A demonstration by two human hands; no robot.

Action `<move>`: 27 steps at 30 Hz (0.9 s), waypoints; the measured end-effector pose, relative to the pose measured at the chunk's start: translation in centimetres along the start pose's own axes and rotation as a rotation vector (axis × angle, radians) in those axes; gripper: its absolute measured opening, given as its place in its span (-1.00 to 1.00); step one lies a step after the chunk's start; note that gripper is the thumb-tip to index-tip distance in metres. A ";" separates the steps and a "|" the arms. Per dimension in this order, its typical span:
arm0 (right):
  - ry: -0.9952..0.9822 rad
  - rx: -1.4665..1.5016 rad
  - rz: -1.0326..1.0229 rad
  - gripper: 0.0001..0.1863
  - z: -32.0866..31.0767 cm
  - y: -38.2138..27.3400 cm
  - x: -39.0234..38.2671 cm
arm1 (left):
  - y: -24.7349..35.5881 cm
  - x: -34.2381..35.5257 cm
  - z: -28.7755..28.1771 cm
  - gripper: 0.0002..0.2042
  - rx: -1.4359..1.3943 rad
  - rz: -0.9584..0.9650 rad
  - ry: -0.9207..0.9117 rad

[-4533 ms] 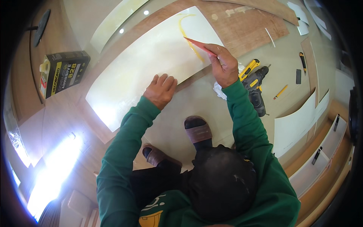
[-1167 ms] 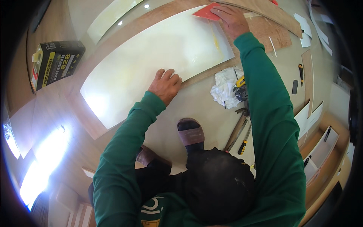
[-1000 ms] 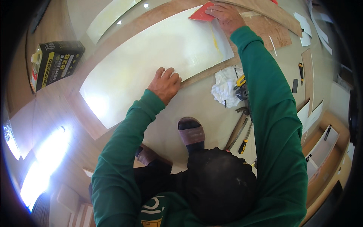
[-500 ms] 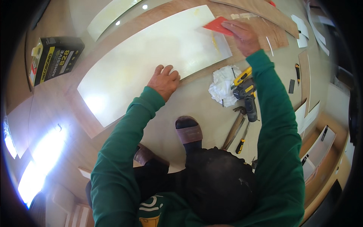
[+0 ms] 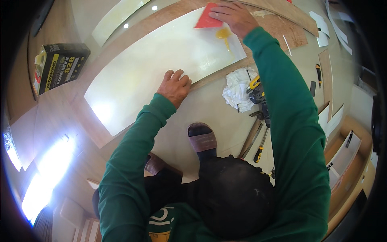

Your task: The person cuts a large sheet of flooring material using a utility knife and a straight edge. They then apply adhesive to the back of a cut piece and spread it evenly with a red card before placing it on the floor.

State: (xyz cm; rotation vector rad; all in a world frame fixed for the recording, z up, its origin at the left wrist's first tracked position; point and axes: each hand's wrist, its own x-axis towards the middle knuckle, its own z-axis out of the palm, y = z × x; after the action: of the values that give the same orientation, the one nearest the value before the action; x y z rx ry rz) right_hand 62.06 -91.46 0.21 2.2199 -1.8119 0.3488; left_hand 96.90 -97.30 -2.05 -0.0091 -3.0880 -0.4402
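A long white sheet (image 5: 161, 60) with a glossy wet-looking surface lies on a larger brown board (image 5: 98, 135). My left hand (image 5: 174, 88) is at the sheet's near edge, its fingers curled and bearing on it. In my right hand (image 5: 234, 18), at the far right end, is a red flat spreader (image 5: 208, 18) pinched between fingers and thumb. The spreader's edge is against the sheet. Beside it sits a puddle of yellow adhesive (image 5: 222, 33), with a thin trail running toward the near right corner.
A black and yellow adhesive can (image 5: 62, 66) stands at the left. Near my right forearm are a crumpled white cloth (image 5: 238, 90), a yellow utility knife (image 5: 254, 83), a cordless drill (image 5: 257, 97), a hammer (image 5: 253, 135) and a screwdriver (image 5: 260, 149). A wooden plank (image 5: 282, 14) lies at the far right.
My right hand has moved left and away from me with the spreader, which has turned more upright. The yellow adhesive puddle now shows larger. My left hand has stayed put.
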 end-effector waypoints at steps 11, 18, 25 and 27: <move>-0.429 -0.003 0.132 -0.58 -2.1 -1.6 -5.9 | 0.3 0.0 -0.5 -0.70 0.009 -0.008 -0.056; -0.043 0.156 0.326 -0.59 -6.1 -6.9 -9.1 | 0.2 0.1 0.3 -0.69 0.049 0.010 -0.012; -0.097 0.040 0.427 -0.53 -3.2 -9.5 -15.8 | 0.6 0.7 0.0 -0.68 0.040 0.014 -0.056; -0.095 -0.011 0.395 -0.53 -4.4 -8.1 -15.4 | 0.8 0.6 0.0 -0.68 0.046 0.009 -0.051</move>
State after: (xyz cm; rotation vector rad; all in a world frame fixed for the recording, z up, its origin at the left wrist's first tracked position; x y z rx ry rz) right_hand 66.91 -74.22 -1.25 1.8889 -2.2967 0.3095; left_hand 96.31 -96.59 -1.78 -0.0346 -3.1458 -0.3743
